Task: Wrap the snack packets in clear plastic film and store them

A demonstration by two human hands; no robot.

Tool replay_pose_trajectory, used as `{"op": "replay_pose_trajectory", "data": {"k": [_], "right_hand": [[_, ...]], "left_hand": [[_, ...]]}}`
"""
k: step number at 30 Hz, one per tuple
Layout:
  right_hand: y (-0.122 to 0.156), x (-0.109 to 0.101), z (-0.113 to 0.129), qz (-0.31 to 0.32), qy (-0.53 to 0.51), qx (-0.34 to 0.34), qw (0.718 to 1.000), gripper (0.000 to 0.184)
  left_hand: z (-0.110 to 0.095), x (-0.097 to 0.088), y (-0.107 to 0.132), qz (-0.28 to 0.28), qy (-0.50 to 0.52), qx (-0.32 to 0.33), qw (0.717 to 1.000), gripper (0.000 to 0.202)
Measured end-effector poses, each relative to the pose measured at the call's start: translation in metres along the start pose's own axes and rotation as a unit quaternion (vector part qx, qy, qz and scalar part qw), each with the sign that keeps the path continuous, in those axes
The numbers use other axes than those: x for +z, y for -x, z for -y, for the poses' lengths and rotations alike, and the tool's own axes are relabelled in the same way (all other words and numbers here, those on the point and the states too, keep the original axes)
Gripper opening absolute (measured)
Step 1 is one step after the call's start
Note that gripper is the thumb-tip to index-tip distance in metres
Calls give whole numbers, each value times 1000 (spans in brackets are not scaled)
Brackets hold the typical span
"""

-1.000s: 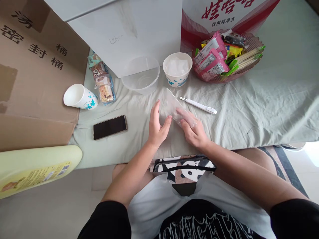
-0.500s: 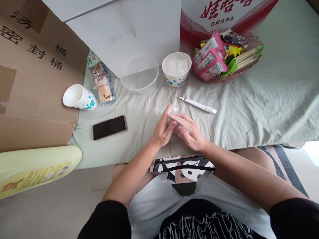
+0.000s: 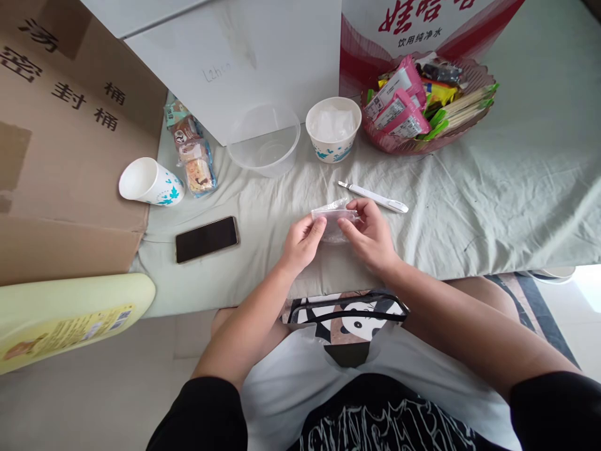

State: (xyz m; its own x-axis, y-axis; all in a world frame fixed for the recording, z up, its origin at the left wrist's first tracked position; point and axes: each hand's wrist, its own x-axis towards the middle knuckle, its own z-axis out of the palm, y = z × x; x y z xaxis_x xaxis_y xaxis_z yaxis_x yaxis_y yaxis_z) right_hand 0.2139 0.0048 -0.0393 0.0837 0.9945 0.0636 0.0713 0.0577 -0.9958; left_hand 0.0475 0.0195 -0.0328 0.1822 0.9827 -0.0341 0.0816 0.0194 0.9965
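There are two hands, one held bag, two paper cups and one phone.

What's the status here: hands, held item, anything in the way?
Left hand, right hand: both gripping. Clear plastic piece: held between them. White craft knife: lying just beyond right hand, seemingly not blocking.
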Motion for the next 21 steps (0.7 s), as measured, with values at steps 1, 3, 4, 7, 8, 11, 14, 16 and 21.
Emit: {"op": "replay_pose_trajectory", "data": {"k": [1,3,4,7,8,11,14,16,21], "right_hand": [[-1,-1,-1,-16,0,-9,1000,28],[-4,-3,-1,-21,-15,-15,1000,36],[-5,-4,-1,-7,-30,-10,999,40],[-6,-5,1,58,-75,28,995,47],[-6,-5,1,70,-78,37,994,45],[-7,-5,0,56,-56,40,996,29],[-10,-8,-3,11,-41,21,999,25],[-12,-12,-5,-2,-45,3,999,33],[-17,-19,-3,86,-43,25,995,45]], "left_hand": [[2,-1,-1,-4,15,-4,1000,56],[7,-3,-1,-6,53,-23,998,54],[9,-4,-1,-4,71,-37,997,54],[10,-5,-2,17,95,-70,993,56],[9,-6,-2,26,93,-73,993,56],[2,-5,-3,59,61,-71,994,52],[-3,-5,-5,79,20,-74,994,48],[-5,-6,-7,74,1,-77,994,44],[-4,-11,-7,88,-1,-81,993,37]]}}
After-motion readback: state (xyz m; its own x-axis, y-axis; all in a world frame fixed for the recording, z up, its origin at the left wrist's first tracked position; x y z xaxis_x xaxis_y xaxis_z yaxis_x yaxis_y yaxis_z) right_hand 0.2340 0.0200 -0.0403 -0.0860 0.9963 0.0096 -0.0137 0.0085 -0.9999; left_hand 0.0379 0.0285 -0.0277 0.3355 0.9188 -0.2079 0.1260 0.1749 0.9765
